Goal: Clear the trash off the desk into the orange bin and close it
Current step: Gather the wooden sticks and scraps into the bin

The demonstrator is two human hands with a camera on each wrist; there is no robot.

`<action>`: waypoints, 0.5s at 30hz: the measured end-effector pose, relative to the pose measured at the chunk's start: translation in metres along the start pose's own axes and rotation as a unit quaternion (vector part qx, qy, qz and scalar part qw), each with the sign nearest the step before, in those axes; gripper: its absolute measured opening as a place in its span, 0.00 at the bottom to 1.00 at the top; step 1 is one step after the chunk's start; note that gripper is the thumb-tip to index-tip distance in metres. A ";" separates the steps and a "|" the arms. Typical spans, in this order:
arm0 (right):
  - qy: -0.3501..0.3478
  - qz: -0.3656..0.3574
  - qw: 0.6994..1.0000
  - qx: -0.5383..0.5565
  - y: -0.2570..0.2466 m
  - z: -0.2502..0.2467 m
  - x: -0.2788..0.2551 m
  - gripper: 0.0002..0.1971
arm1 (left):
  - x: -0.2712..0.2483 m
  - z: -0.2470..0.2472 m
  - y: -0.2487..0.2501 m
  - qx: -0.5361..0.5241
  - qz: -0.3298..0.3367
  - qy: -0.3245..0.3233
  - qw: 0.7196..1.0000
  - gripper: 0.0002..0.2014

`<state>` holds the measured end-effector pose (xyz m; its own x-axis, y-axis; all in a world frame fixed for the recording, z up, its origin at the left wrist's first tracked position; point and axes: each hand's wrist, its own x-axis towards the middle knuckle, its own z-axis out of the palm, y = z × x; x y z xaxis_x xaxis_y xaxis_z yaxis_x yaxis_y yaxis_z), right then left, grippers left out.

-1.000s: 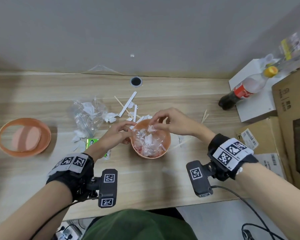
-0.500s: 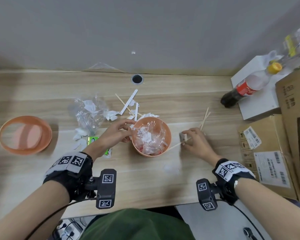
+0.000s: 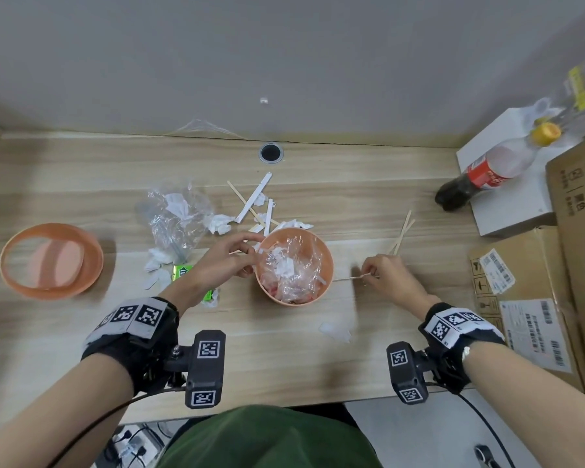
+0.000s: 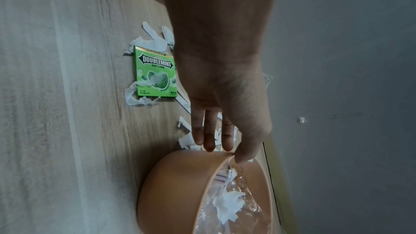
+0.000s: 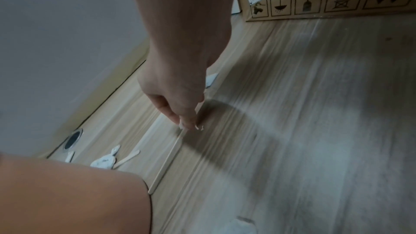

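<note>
Pinching one end of a thin wooden stick (image 3: 347,279), right hand (image 3: 387,276) has it just beside the orange bin (image 3: 294,300); far end points at the bin wall. Left hand (image 3: 222,265) steadies the bin at its left rim, thumb over the lip and fingers (image 4: 208,131) down the outer wall.

Progress: judged partway.
- Done: bin sits mid-worktop (image 3: 81,349), already holds crumpled clear plastic and white paper scraps.
- Left: crumpled plastic bag (image 3: 174,219) with tissue bits behind-left of the bin; green gum box (image 4: 155,72) under the left wrist, torn paper around it; white paper strips (image 3: 255,201) and short sticks behind the bin; two more sticks (image 3: 401,233) to the right; small white scrap (image 3: 335,331) near the front edge.
- Orange lid (image 3: 49,261) lies well apart on the far left, so bin not yet closed.

Cola bottle (image 3: 487,172) and cardboard boxes (image 3: 520,298) at the right; can't tell if they count as trash.
</note>
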<state>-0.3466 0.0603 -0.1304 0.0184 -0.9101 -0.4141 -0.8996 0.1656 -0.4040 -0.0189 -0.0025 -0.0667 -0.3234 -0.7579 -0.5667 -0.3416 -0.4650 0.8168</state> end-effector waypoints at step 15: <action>0.178 0.339 0.879 0.283 0.050 -0.011 0.007 0.04 | 0.007 0.000 -0.001 -0.003 -0.006 0.002 1.000 0.14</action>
<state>-0.3965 0.0585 -0.1450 -0.6668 -0.5743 -0.4749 -0.2881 0.7864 -0.5465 -0.0209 -0.0070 -0.0715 -0.3151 -0.7542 -0.5760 -0.3403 -0.4768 0.8105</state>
